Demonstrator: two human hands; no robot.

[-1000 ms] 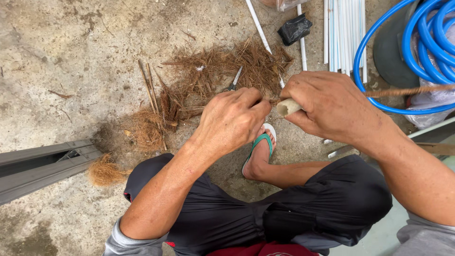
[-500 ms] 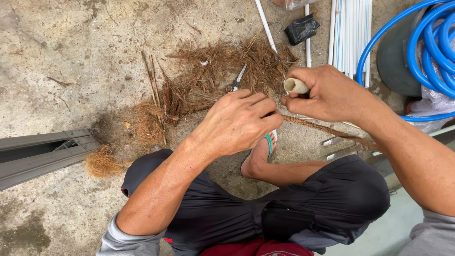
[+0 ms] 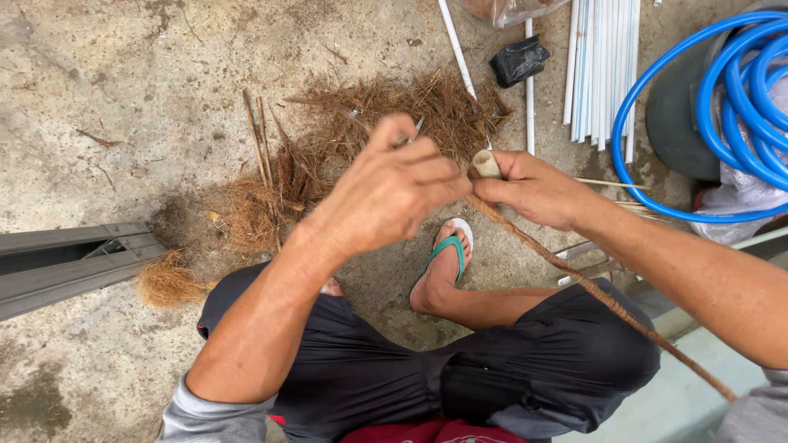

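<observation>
Stripping step: right hand (image 3: 533,190) closed on the cut end of a long brown stem (image 3: 591,287) slanting over the lap; left hand (image 3: 394,193), fingers curled round a small blade (image 3: 416,130), meets it. Next stroke likely needs the blade drawn along the stem over the fibre pile (image 3: 394,107).

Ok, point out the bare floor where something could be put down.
Bare concrete floor lies top left, bordered by the grey channel and the brown fibre pile. Crowded top right: white pipes, blue hose.
</observation>
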